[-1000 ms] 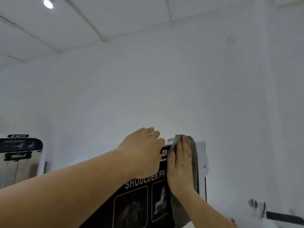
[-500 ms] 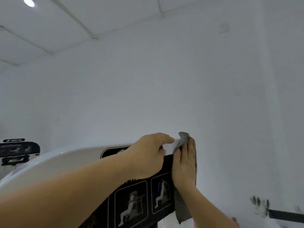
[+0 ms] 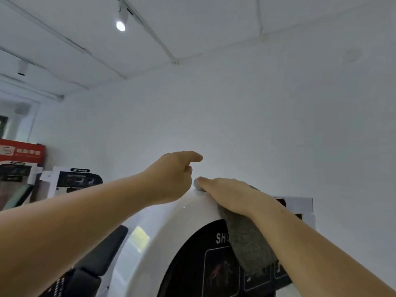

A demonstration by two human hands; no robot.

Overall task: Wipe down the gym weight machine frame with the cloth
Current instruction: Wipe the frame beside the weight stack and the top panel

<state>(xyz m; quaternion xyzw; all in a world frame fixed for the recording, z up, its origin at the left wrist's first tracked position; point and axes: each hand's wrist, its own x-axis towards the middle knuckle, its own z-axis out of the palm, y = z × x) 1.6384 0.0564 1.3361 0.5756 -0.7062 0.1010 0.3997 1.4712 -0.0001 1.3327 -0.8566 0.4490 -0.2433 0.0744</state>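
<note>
Cloth (image 3: 248,243): grey, draped over the crest of the white curved frame (image 3: 171,228) of the weight machine. Its lower part hangs down across the black label panel (image 3: 192,264) and covers part of the white lettering, of which only "SH" reads. A small corner of the cloth shows just past the fingertips (image 3: 203,181) at the top of the curve.

Right hand (image 3: 233,196): laid flat, palm down on the cloth, fingers straight and together, pressing it against the top of the frame. No finger curls round the fabric.

Left hand (image 3: 171,176): just left of the right hand, over the crest of the frame, fingers loosely curled with the forefinger reaching forward; it holds nothing. Whether its underside touches the frame cannot be told. The two hands are close but apart.

Surroundings: a black pad (image 3: 102,249) sits low at the left beside the frame. Further left, against the white wall (image 3: 257,125), stands a second machine (image 3: 79,179) with a dark label, and beyond it a red sign (image 3: 21,150). A lit spotlight (image 3: 120,24) hangs from a ceiling track.
</note>
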